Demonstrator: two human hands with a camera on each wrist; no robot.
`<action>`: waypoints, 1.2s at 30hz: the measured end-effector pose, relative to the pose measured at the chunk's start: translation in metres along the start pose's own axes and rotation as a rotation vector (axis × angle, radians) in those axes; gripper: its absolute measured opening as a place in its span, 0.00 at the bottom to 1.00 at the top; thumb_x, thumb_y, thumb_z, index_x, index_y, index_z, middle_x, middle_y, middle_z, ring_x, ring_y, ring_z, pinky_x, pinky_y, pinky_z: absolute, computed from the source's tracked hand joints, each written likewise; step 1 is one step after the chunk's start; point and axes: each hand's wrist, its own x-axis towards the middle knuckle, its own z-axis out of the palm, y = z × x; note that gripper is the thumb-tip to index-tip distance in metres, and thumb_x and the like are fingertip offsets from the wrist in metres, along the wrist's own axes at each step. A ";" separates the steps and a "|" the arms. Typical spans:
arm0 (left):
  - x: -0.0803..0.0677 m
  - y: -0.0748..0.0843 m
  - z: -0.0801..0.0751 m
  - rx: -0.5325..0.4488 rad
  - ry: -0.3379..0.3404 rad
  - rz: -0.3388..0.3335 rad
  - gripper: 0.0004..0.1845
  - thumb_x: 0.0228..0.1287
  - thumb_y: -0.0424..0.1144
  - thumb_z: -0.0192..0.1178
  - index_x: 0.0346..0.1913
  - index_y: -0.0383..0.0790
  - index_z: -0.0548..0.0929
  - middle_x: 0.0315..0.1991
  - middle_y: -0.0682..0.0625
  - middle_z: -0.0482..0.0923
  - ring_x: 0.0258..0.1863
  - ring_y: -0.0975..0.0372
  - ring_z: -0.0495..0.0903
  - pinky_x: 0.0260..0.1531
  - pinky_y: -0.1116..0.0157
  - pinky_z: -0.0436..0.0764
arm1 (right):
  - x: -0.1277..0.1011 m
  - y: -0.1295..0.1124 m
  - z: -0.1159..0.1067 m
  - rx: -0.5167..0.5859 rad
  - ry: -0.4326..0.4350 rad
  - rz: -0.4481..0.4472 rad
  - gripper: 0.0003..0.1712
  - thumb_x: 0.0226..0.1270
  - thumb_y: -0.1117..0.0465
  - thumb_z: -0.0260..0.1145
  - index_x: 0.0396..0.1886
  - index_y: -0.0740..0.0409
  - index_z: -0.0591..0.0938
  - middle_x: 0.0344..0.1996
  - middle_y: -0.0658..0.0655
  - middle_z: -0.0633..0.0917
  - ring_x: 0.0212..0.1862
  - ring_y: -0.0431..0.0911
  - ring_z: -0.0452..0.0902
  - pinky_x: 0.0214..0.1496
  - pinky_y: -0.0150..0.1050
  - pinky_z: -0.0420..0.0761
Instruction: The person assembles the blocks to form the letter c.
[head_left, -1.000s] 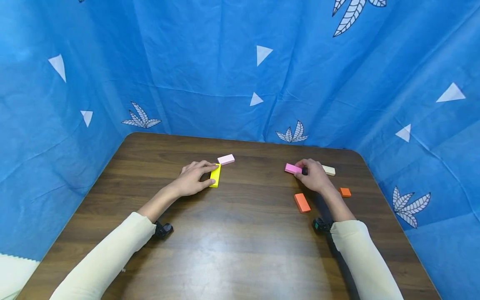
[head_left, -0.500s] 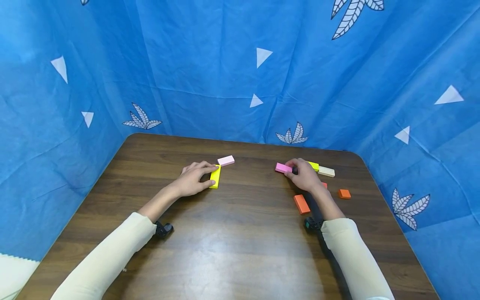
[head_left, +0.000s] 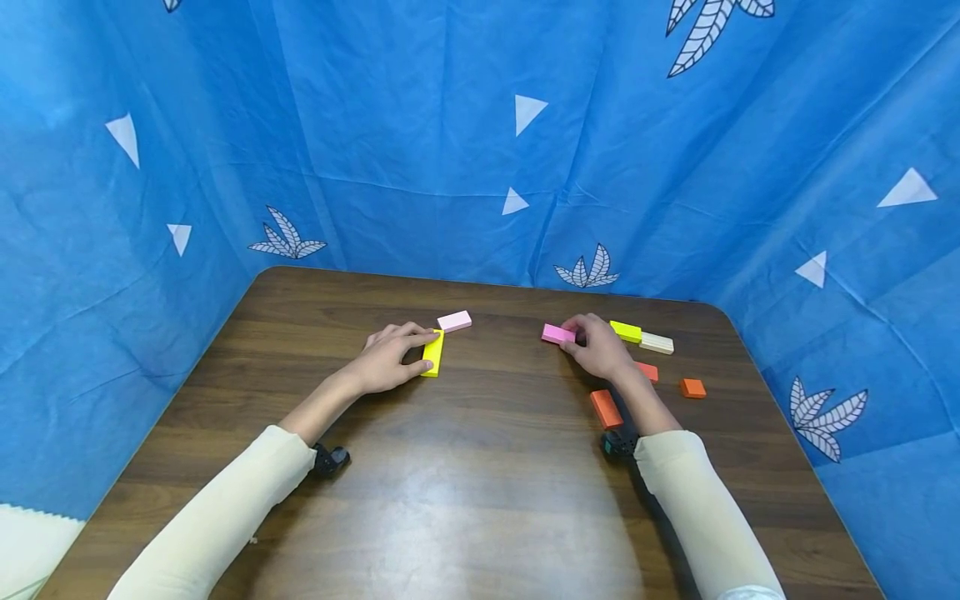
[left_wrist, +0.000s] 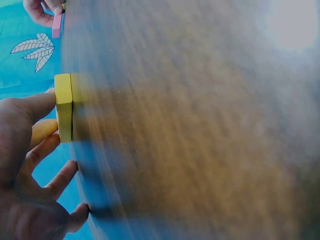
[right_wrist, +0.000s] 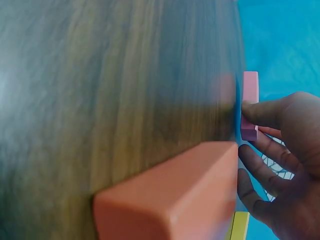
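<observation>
On the left of the table, my left hand (head_left: 386,358) holds a yellow block (head_left: 433,354) between thumb and index finger, the other fingers spread beside it. A pale pink block (head_left: 454,321) lies right at the far end of that yellow one. Farther right, my right hand (head_left: 600,346) pinches a bright pink block (head_left: 555,333) close over the tabletop. The right wrist view shows the thumb across this pink block (right_wrist: 250,82), with the remaining fingers loosely bent. Part of the bright pink block is hidden by the fingers in the head view.
Behind the right hand lie a second yellow block (head_left: 626,331) and a ridged cream block (head_left: 657,342), end to end. Orange-red blocks (head_left: 606,408) lie near the right forearm, with a small orange block (head_left: 693,388) farther right. A blue curtain (head_left: 420,167) encloses the table.
My right hand has moved left with the bright pink block, bringing the second yellow block and an orange-red block into view. The left hand stays on its yellow block.
</observation>
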 end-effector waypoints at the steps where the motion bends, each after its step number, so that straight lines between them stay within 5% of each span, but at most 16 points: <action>1: 0.000 0.000 0.000 0.001 0.000 0.000 0.33 0.77 0.50 0.66 0.80 0.50 0.74 0.76 0.48 0.74 0.72 0.44 0.71 0.70 0.30 0.62 | 0.000 -0.001 0.000 0.003 -0.001 -0.002 0.20 0.77 0.60 0.69 0.64 0.60 0.83 0.61 0.65 0.82 0.57 0.60 0.78 0.68 0.59 0.80; 36: 0.001 -0.001 0.003 -0.010 0.006 -0.001 0.33 0.77 0.50 0.67 0.80 0.50 0.74 0.76 0.49 0.75 0.72 0.44 0.70 0.70 0.30 0.61 | 0.024 -0.037 0.022 -0.021 0.006 -0.075 0.20 0.76 0.58 0.72 0.62 0.58 0.84 0.59 0.62 0.84 0.60 0.58 0.73 0.68 0.56 0.77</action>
